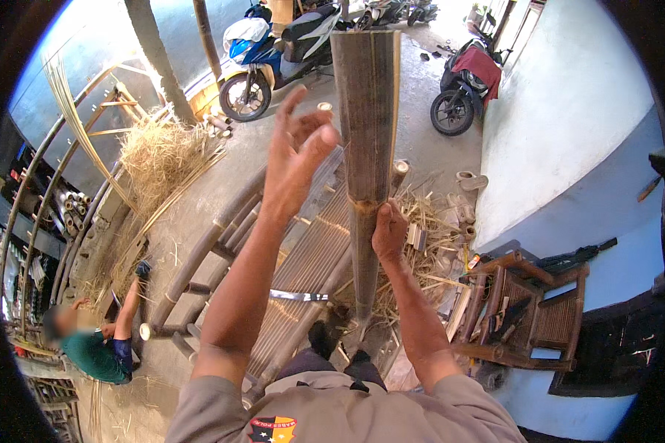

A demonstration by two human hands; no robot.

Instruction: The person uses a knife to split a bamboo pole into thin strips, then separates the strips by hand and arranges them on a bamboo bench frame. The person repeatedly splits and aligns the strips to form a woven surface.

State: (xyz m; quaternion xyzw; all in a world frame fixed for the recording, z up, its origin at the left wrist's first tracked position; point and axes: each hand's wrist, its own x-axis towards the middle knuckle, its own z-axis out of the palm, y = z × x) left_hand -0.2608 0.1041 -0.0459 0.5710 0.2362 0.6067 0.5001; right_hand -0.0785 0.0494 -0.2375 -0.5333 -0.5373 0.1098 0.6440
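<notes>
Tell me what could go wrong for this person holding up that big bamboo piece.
Only the right hand grips the long, dark brown bamboo piece; the open left hand is beside it rather than wrapped round it, so it might tip or twist. Its pale edge may be sharp and could scratch skin if the grip slips. Loose straw-coloured shavings lie close to the dark-covered feet, perhaps making the footing slippery.

A dark bamboo piece (367, 125), pale along one edge, is standing roughly upright, its node sitting beside the fingers of the right hand (390, 232), broad end rising above
</notes>
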